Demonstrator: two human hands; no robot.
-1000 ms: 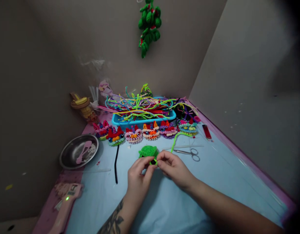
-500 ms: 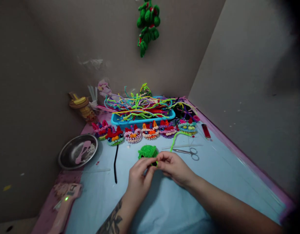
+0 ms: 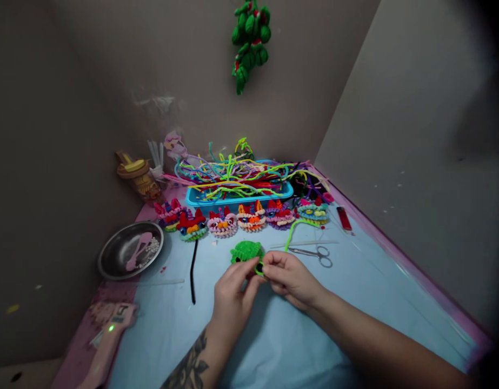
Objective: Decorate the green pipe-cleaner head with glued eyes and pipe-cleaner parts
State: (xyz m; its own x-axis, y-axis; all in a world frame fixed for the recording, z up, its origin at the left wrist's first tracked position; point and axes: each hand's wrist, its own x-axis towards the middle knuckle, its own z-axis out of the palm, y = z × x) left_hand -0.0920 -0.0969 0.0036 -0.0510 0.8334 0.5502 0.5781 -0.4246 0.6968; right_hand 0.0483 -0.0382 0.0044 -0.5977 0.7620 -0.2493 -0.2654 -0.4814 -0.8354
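Observation:
Between my fingertips is a small lime-green pipe cleaner ring with a black centre. My left hand pinches it from the left, thumb and forefinger closed on its edge. From the other side, my right hand grips it with thumb and bent fingers. Just beyond the left fingers lies a fuzzy green pipe cleaner piece, with a dark spot at its lower left; its underside is partly hidden. A bright green pipe cleaner runs up and right from behind my right hand, and whether it joins the ring is hidden.
Scissors lie right of my hands. A black pipe cleaner, a metal bowl and a pink glue gun are at left. Several colourful pipe cleaner heads line up before a blue tray of pipe cleaners.
The black-centred ring has turned and shows more between my fingers. My right fingers have shifted slightly right. The whole view has moved a little.

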